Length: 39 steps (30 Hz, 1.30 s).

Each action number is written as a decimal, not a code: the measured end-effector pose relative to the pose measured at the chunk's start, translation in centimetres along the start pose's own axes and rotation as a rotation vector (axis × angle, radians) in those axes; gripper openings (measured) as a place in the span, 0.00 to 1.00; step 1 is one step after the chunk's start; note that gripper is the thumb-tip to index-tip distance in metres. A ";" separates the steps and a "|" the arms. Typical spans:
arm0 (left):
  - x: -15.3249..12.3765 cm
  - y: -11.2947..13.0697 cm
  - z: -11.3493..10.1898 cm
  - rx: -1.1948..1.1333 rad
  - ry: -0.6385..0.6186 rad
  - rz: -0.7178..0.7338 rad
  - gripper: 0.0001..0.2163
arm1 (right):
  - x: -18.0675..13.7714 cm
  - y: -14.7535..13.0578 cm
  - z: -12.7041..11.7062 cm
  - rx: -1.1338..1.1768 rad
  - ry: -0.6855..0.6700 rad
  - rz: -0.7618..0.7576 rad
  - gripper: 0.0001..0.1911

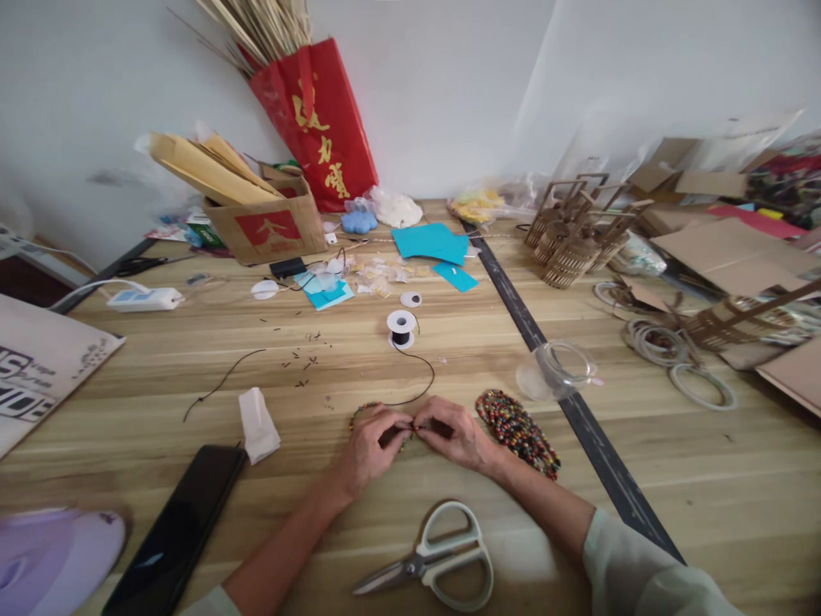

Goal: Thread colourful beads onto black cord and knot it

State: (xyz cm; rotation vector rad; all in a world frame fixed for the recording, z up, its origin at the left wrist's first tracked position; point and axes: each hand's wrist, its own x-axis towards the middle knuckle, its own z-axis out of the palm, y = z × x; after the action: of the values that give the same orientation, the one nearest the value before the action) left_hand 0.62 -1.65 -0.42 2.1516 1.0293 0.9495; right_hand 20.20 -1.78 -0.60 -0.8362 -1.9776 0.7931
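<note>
My left hand [375,441] and my right hand [452,432] meet at the middle of the table, each pinching part of a multicoloured bead string. One end of the bead string [360,411] shows beyond my left fingers; the rest is mostly hidden by the hands. From near my fingers a black cord [431,376] curves up to a white spool [401,323] wound with black cord. Beside my right wrist lies a heap of beaded strands [518,435]. Cream-handled scissors [433,560] rest between my forearms, blades pointing left.
A phone [180,522], a folded white paper [257,423] and a loose cord piece [221,382] lie to the left. Clear round containers [558,370] stand right. Behind are blue cards [431,244], a cardboard box [275,227], a red bag [321,120] and woven baskets [568,244].
</note>
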 end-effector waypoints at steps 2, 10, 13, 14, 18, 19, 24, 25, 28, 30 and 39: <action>0.0 0.1 0.0 -0.005 -0.005 -0.011 0.06 | 0.0 0.0 0.0 0.001 0.002 0.001 0.06; -0.2 -0.3 0.2 -0.045 -0.028 -0.049 0.08 | 0.0 0.0 0.0 0.039 -0.008 0.017 0.09; -0.4 -0.5 0.3 -0.068 -0.041 -0.062 0.09 | -0.1 0.1 0.0 0.035 -0.012 0.020 0.10; -0.4 -0.5 0.3 -0.069 -0.041 -0.062 0.09 | -0.1 0.1 0.0 0.033 -0.010 0.022 0.10; -0.2 -0.2 0.1 -0.016 -0.019 -0.012 0.09 | -0.1 0.0 0.0 0.025 -0.002 0.011 0.10; -0.2 -0.1 0.0 -0.001 -0.014 0.006 0.09 | -0.1 0.0 0.0 0.022 -0.003 0.004 0.10; -0.1 0.1 -0.2 0.011 -0.022 0.024 0.12 | 0.0 -0.3 -0.2 0.008 -0.014 0.000 0.12; -0.1 0.0 -0.2 0.006 -0.024 0.026 0.12 | 0.0 -0.3 -0.2 0.007 -0.015 0.002 0.12; -0.2 -0.1 -0.2 -0.008 -0.024 0.033 0.14 | 0.0 -0.4 -0.3 0.012 -0.014 0.000 0.12; -0.1 0.0 -0.2 -0.008 -0.011 0.045 0.14 | 0.0 -0.4 -0.3 0.022 -0.014 -0.004 0.12; 0.1 0.1 0.0 0.004 0.000 0.050 0.06 | 0.0 -0.4 -0.3 0.017 -0.016 -0.022 0.11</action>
State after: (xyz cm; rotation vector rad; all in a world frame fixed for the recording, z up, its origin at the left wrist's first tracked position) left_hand 0.68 -1.64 -0.28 2.1904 0.9820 0.9715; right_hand 20.32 -1.90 -0.18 -0.7991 -1.9886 0.8049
